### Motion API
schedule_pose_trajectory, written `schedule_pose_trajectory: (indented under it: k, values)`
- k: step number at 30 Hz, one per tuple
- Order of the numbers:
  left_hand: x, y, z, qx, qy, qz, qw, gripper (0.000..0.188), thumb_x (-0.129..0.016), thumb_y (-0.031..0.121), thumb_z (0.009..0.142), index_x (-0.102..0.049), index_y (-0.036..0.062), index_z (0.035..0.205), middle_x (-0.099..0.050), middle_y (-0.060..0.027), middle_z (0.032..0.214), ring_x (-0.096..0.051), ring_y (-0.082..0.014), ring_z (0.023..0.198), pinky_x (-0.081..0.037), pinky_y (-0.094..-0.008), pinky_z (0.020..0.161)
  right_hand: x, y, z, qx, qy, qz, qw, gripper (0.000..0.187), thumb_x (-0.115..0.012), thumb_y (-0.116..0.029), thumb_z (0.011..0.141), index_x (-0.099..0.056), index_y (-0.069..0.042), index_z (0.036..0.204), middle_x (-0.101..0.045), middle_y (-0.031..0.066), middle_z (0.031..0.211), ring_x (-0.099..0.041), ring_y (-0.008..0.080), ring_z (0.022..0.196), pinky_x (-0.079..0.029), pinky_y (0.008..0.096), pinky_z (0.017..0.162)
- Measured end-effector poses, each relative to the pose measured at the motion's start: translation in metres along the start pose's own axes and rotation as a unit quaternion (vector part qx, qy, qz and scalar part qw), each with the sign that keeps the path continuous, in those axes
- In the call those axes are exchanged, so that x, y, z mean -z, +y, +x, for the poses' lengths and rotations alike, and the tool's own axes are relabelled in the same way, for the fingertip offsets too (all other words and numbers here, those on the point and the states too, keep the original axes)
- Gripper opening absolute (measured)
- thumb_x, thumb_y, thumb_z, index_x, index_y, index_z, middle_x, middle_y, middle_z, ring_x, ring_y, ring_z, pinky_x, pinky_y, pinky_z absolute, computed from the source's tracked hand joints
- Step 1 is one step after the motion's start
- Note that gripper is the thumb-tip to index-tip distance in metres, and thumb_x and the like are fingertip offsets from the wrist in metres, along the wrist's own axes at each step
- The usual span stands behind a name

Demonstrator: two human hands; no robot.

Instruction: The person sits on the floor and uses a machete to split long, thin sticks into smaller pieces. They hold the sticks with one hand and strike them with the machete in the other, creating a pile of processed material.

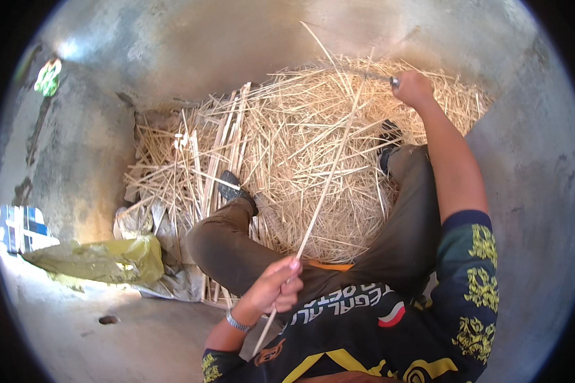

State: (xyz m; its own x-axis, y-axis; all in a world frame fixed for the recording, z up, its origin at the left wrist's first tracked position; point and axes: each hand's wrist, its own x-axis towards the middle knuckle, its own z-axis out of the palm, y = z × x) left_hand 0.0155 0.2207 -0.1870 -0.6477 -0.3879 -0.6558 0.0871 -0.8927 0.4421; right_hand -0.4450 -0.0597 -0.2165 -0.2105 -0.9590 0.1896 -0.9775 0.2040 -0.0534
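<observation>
A long, thin bamboo strip [331, 169] runs slantwise from my lap up toward the far wall. My left hand [276, 285], with a metal-banded watch at its wrist, is closed round its lower part. Out at the far right, my right hand [414, 89] is wrapped round the handle of a knife [395, 82]. The knife's narrow blade points left and meets or crosses the strip near its far end; whether it cuts into it I cannot tell. Close by, a thin sliver [317, 39] sticks up toward the wall.
A thick heap of bamboo shavings [300, 127] lies between and beyond my legs. Longer split strips [227, 131] lie to its left. A yellowish plastic sack [128, 258] rests at the left. Bare grey walls [524, 147] stand close around, and a hole [109, 320] shows at lower left.
</observation>
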Motion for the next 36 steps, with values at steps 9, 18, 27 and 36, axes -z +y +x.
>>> schedule_pose_trajectory:
  k: [9, 18, 27, 36]
  values:
    - [-0.011, -0.004, 0.017, 0.015, -0.002, 0.009, 1.000, 0.028, -0.044, 0.037, 0.108, -0.041, 0.0170, 0.089, -0.024, 0.0075, 0.058, -0.017, -0.0017, 0.039, -0.011, -0.0223, 0.034, 0.001, 0.002, 0.005, 0.038, -0.012, 0.003, 0.999, 0.028, -0.065, -0.031, 0.087, -0.072, -0.011, 0.105, -0.072, 0.0083, 0.091, -0.071, 0.0202, 0.082, -0.055, 0.0390, 0.068]
    - [0.001, -0.008, 0.029, 0.031, 0.031, 0.036, 0.998, 0.029, -0.046, 0.037, 0.108, -0.041, 0.0170, 0.088, -0.028, 0.0064, 0.058, -0.019, -0.0027, 0.039, -0.012, -0.0222, 0.035, -0.013, 0.023, 0.004, -0.142, -0.076, 0.098, 0.982, 0.023, -0.062, -0.023, 0.089, -0.072, -0.009, 0.103, -0.070, 0.0095, 0.085, -0.069, 0.0190, 0.076, -0.055, 0.0363, 0.068]
    - [0.029, -0.023, -0.016, -0.005, -0.087, -0.095, 0.992, 0.028, -0.038, 0.030, 0.110, -0.038, 0.0117, 0.090, -0.020, 0.0064, 0.056, -0.014, -0.0022, 0.038, -0.010, -0.0232, 0.033, -0.016, 0.071, -0.009, -0.288, 0.019, 0.093, 0.953, 0.031, -0.064, -0.029, 0.085, -0.073, -0.011, 0.108, -0.074, 0.0099, 0.100, -0.072, 0.0273, 0.090, -0.056, 0.0423, 0.077]
    - [0.003, 0.013, 0.010, -0.199, 0.139, 0.213, 0.947, 0.024, -0.042, 0.031, 0.109, -0.041, 0.0131, 0.093, -0.031, 0.0038, 0.060, -0.027, -0.0051, 0.043, -0.024, -0.0229, 0.038, 0.011, 0.045, -0.006, -0.232, 0.088, 0.265, 0.932, 0.037, -0.063, -0.039, 0.088, -0.075, -0.007, 0.104, -0.070, 0.0102, 0.077, -0.068, 0.0218, 0.070, -0.052, 0.0395, 0.064]
